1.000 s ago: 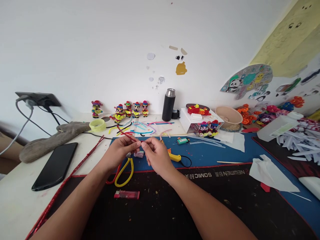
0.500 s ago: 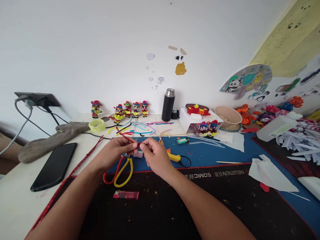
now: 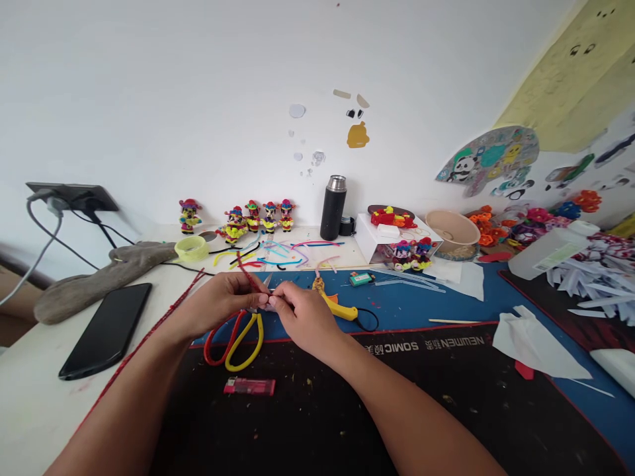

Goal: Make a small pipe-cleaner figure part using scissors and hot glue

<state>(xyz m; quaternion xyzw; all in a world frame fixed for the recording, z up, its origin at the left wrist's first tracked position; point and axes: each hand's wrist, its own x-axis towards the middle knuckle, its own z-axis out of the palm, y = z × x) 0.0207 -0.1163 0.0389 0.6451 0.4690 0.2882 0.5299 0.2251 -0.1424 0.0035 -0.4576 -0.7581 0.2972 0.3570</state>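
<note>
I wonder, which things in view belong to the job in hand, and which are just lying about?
Job in hand:
red strand, in the left hand, with the right hand alongside
likely the scissors
perhaps the lighter

Apparently just lying about:
black phone
driftwood
black flask
bottle

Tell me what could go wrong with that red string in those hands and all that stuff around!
The red string is thin, so it might slip from the pinching fingertips of the left hand and right hand.
The scissors lie right by the hands, so a finger might brush a blade.
The lighter lies loose on the black mat, near both arms, so an arm could perhaps knock it.
</note>
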